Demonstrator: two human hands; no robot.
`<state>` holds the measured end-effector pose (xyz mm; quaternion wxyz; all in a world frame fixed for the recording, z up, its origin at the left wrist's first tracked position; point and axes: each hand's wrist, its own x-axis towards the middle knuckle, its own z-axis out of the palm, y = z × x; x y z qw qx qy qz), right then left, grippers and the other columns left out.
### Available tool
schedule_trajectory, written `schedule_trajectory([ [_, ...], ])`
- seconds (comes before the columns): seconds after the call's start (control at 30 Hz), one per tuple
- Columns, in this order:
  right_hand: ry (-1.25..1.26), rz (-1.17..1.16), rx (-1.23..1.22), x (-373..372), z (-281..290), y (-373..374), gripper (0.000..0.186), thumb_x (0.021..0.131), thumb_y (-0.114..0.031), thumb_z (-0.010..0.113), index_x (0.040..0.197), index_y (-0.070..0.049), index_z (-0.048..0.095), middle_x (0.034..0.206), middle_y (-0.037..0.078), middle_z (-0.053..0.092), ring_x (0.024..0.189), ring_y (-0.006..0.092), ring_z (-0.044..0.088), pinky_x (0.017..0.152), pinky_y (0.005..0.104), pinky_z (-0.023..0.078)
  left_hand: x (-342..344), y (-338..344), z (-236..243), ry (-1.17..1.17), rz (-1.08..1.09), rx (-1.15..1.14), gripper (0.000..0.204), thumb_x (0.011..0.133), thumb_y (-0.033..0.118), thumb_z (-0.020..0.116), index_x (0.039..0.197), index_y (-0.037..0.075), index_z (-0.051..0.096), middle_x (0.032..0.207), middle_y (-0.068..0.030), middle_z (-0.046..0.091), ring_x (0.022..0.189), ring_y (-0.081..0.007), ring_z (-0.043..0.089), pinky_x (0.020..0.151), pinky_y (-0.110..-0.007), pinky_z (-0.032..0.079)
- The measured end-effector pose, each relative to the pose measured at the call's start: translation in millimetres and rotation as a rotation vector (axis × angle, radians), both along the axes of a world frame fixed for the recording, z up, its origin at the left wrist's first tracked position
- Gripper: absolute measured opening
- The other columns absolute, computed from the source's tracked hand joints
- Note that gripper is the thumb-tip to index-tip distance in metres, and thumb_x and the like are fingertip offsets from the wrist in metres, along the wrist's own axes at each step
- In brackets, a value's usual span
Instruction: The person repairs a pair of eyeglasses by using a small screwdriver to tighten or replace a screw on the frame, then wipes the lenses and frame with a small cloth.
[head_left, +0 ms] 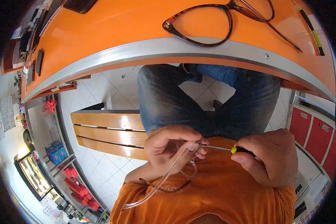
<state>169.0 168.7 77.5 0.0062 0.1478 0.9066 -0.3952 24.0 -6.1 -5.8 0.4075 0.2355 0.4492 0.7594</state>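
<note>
My left hand (pixel 162 147) is closed around a pair of clear-framed eyeglasses (pixel 161 183), pinching them near the hinge. One transparent temple hangs down toward the lower left, and a brown, curved temple end shows below the hand. In my right hand (pixel 270 156) is a small screwdriver (pixel 233 150) with a yellow and black handle, mostly covered by the fingers. Its thin shaft points left, and the tip meets the eyeglasses by my left fingertips. The exact contact with the screw is too small to make out. Both hands are held over my lap, in front of the orange shirt.
On the orange table (pixel 130 26) ahead lie tortoiseshell eyeglasses (pixel 229 28), a second screwdriver (pixel 313 33) and a dark flat object (pixel 80 4). A metal edge strip (pixel 138 52) runs along its front. A slatted wooden bench (pixel 108 130) stands left, red drawers (pixel 315 130) right.
</note>
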Motion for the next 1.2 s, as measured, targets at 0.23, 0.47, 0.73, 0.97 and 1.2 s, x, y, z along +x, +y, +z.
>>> schedule_trajectory([
  [0.23, -0.046, 0.023, -0.001, -2.1, 2.2, 1.1, 0.03, 0.087, -0.033, 0.066, 0.079, -0.005, 0.067, 0.06, 0.01, 0.06, 0.05, 0.0269, 0.061, 0.047, 0.0351, 0.046, 0.3, 1.2, 1.1, 0.009, 0.012, 0.026, 0.012, 0.089, -0.008, 0.059, 0.102, -0.006, 0.06, 0.089, -0.02, 0.068, 0.075, -0.0198, 0.07, 0.062, -0.03, 0.061],
  [0.47, -0.054, 0.018, -0.017, -0.8, 1.4, -1.8, 0.032, 0.089, -0.034, 0.063, 0.079, -0.004, 0.067, 0.058, 0.01, 0.06, 0.048, 0.0262, 0.061, 0.045, 0.0354, 0.045, -1.2, 0.8, -0.4, 0.062, 0.024, 0.024, 0.013, 0.089, -0.009, 0.06, 0.101, -0.006, 0.06, 0.09, -0.0213, 0.068, 0.073, -0.0196, 0.07, 0.061, -0.029, 0.06],
  [0.73, -0.118, 0.046, -0.083, -2.0, 6.4, 3.2, 0.03, 0.09, -0.031, 0.063, 0.078, -0.004, 0.066, 0.057, 0.01, 0.059, 0.046, 0.025, 0.06, 0.043, 0.0335, 0.043, 0.4, 1.8, 0.4, 0.207, 0.102, 0.008, 0.011, 0.086, -0.012, 0.061, 0.096, -0.011, 0.062, 0.088, -0.0244, 0.068, 0.072, -0.0209, 0.07, 0.062, -0.029, 0.06],
  [0.97, -0.01, 0.006, -0.077, -5.2, 1.7, 0.6, 0.028, 0.082, -0.029, 0.074, 0.078, -0.004, 0.063, 0.057, 0.01, 0.058, 0.044, 0.0221, 0.057, 0.042, 0.0321, 0.042, 1.8, 1.9, -2.8, 0.252, 0.125, 0.01, 0.012, 0.084, -0.014, 0.06, 0.097, -0.012, 0.062, 0.089, -0.0257, 0.068, 0.075, -0.0234, 0.071, 0.064, -0.03, 0.061],
  [1.2, -0.143, 0.08, -0.061, -8.7, 8.7, 6.4, 0.026, 0.088, -0.03, 0.066, 0.085, -0.007, 0.056, 0.067, 0.012, 0.057, 0.061, 0.0337, 0.06, 0.053, 0.0442, 0.046, -0.1, 0.3, -7.1, 0.252, 0.08, 0.005, 0.012, 0.086, -0.012, 0.06, 0.098, -0.011, 0.062, 0.091, -0.0247, 0.068, 0.077, -0.022, 0.071, 0.064, -0.03, 0.061],
])
